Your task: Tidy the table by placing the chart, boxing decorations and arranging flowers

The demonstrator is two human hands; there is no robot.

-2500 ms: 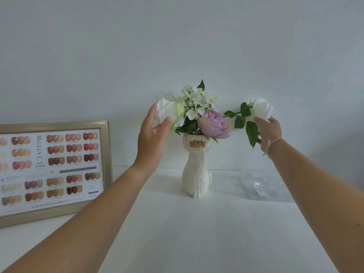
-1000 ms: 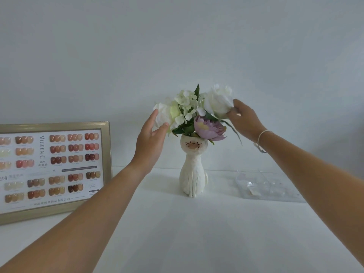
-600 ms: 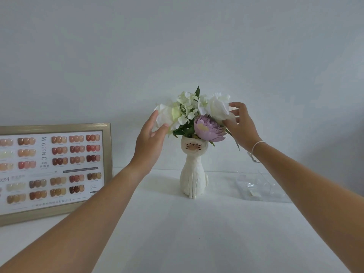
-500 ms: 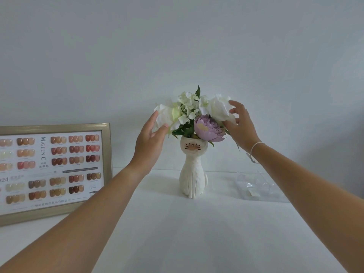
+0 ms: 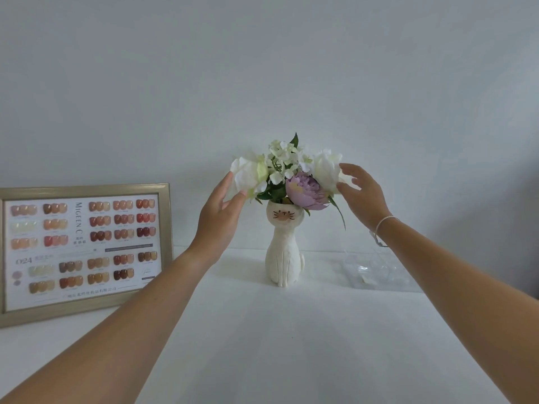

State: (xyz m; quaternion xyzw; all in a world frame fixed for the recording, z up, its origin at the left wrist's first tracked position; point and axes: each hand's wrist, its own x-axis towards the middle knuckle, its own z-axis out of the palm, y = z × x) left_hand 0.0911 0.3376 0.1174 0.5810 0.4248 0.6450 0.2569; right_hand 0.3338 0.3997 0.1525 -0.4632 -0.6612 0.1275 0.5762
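Note:
A white cat-shaped vase (image 5: 284,252) stands at the back middle of the white table (image 5: 277,345). It holds a white rose on the left (image 5: 248,174), small white blossoms (image 5: 284,157), a purple peony (image 5: 304,191) and a white rose on the right (image 5: 326,169). My left hand (image 5: 223,212) touches the left rose with thumb and fingertips. My right hand (image 5: 360,193) is spread, fingertips against the right rose. The framed nail colour chart (image 5: 83,246) leans upright at the left against the wall.
A clear plastic box (image 5: 376,271) with a small item inside lies at the back right, behind my right forearm. The pale wall rises directly behind the vase. A thin white bracelet is on my right wrist.
My right hand brought the white rose from out at the right into the vase, then loosened its hold and spread its fingers. My left hand stayed at the left rose.

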